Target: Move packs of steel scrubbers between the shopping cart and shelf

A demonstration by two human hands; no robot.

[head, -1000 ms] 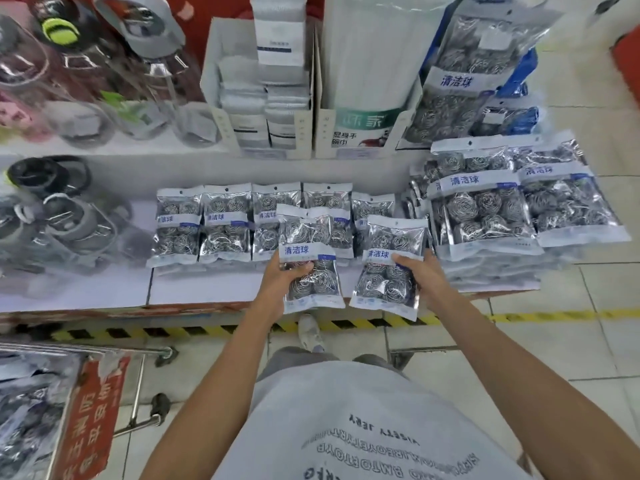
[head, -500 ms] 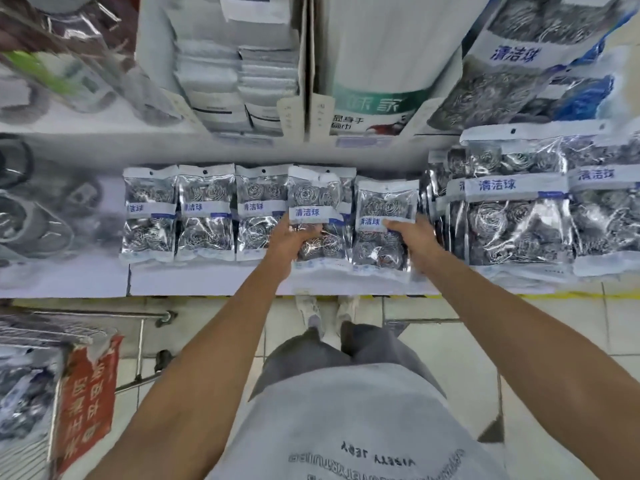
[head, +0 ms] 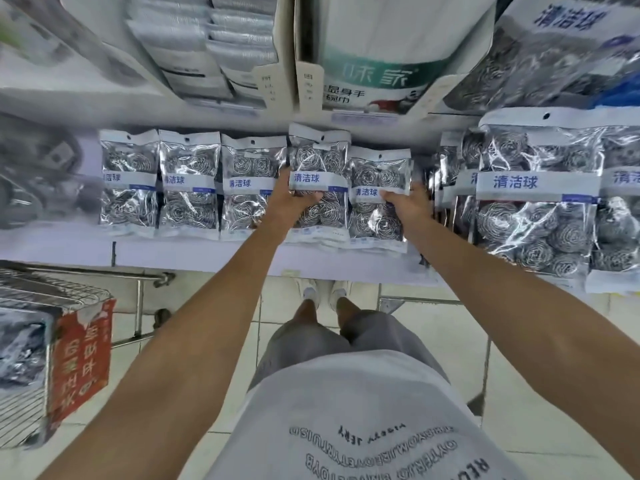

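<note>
Gripping one pack each, both hands are held out over the shelf [head: 207, 261]. The left hand [head: 292, 204] has its fingers curled round the lower half of the left pack [head: 317, 168], fingertips on the front just under the blue label; the right hand [head: 410, 206] pinches the right pack [head: 379, 178] at its label, the thumb on the front. Each pack is held with its long axis running away from the fingers toward the back of the shelf, above packs already lying there. Just left of the left fingers a row of packs [head: 188, 185] lies side by side; right of the right fingers, bigger packs [head: 535, 195] are stacked. Setting down seems to be the step in hand, each pack lowered straight beneath its own hand. The cart [head: 52, 296] stands well apart, behind the left arm.
</note>
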